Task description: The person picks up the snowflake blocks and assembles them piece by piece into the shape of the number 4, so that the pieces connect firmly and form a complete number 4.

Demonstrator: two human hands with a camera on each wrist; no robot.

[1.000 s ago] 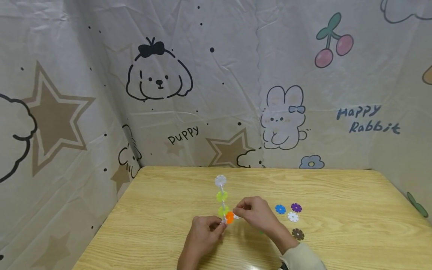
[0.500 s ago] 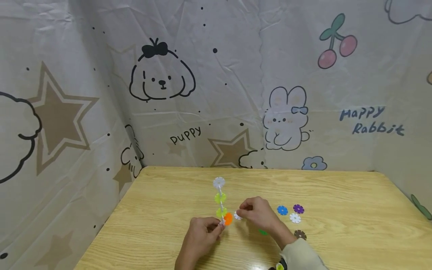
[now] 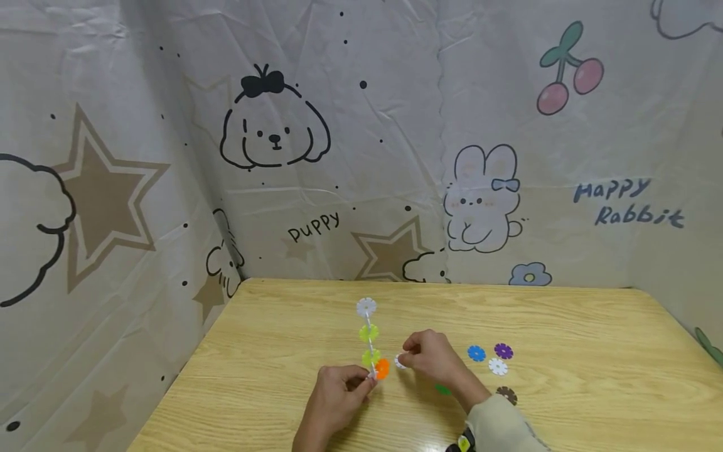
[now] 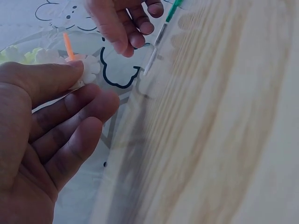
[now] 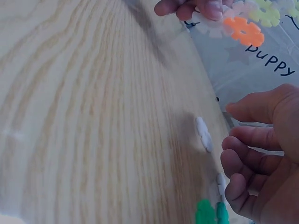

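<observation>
My left hand [image 3: 336, 395] pinches the near end of a chain of interlocking plastic snowflake discs between thumb and fingers. A white disc [image 3: 366, 307] tops the chain, yellow-green discs [image 3: 369, 333] follow with edge-on white ones between, and an orange disc [image 3: 382, 369] juts out at the near end. To the right, my right hand [image 3: 433, 359] hovers low above the table with loosely bent fingers, holding nothing in the right wrist view. Just by its fingertips, a loose white disc [image 5: 202, 134] lies on the wood.
Under the right forearm sits a green disc [image 3: 443, 389]. Further right lie loose blue [image 3: 476, 353], purple [image 3: 503, 351], white [image 3: 498, 366] and brown [image 3: 507, 395] discs, the brown one partly behind the sleeve. A printed cloth hangs behind the wooden table [image 3: 254, 351].
The chain in my left hand has shifted slightly left and nearer, away from the loose white disc. My right hand has drawn a little to the right. The head view has turned slightly left.
</observation>
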